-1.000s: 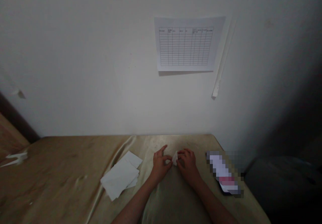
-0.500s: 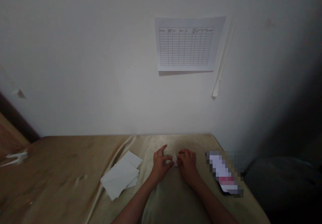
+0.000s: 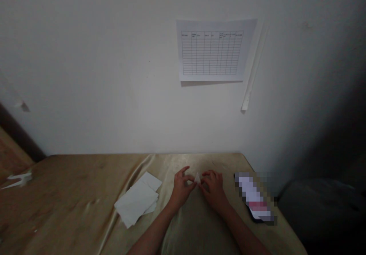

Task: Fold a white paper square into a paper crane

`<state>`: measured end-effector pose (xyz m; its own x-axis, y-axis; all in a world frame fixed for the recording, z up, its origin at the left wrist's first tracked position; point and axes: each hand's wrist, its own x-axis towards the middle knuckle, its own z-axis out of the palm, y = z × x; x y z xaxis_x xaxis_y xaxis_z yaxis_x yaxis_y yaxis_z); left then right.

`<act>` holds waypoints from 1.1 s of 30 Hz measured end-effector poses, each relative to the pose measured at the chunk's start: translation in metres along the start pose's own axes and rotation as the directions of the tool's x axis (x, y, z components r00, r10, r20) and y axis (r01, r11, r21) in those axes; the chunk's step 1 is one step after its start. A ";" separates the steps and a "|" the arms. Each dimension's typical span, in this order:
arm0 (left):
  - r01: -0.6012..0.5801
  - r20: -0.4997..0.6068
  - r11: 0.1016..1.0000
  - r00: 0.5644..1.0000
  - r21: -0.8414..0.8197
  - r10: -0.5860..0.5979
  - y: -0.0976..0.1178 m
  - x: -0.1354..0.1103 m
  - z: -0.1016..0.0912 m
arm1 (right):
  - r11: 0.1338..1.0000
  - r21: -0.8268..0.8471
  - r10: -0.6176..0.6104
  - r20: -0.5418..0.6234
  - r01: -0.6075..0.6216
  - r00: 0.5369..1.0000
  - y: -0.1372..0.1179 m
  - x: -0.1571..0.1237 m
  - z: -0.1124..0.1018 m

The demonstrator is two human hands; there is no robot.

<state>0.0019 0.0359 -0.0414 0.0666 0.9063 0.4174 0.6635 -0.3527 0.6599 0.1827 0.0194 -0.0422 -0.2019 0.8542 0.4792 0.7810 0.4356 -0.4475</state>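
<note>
A small piece of white folded paper (image 3: 197,178), pointed at the top, stands between my two hands over the table. My left hand (image 3: 182,183) pinches its left side between thumb and forefinger, the other fingers raised. On the opposite side my right hand (image 3: 213,186) has its thumb and fingertips closed at the paper's lower right edge. The fingers cover part of it, so its folds are hard to make out. To the left of my left hand lies a loose stack of white paper sheets (image 3: 137,201).
A golden-brown cloth covers the table (image 3: 71,194), which meets a white wall (image 3: 114,75). On the right lies a phone (image 3: 256,199), partly pixelated. White scraps (image 3: 20,179) are at the far left. A printed table sheet (image 3: 211,52) hangs on the wall.
The folded paper now shows more of its pointed shape between my hands. My right fingers have shifted slightly lower along its edge. The paper stack and phone stay in place.
</note>
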 end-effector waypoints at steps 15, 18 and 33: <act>-0.094 0.096 0.992 0.992 0.080 0.086 0.010 0.000 -0.004 | 0.998 0.053 0.032 0.006 -0.033 0.999 0.005 0.001 0.007; -0.083 0.089 0.993 0.993 0.083 0.076 0.011 0.000 -0.003 | 0.998 0.061 0.033 0.012 -0.034 0.999 0.004 0.001 0.008; -0.042 0.034 0.997 0.999 0.070 0.040 0.003 0.003 -0.009 | 0.994 0.102 0.042 -0.038 -0.038 0.998 0.013 0.003 0.000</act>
<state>-0.0023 0.0348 -0.0325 0.1186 0.8990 0.4217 0.7102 -0.3736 0.5967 0.1925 0.0282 -0.0464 -0.1464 0.8601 0.4887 0.7237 0.4299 -0.5399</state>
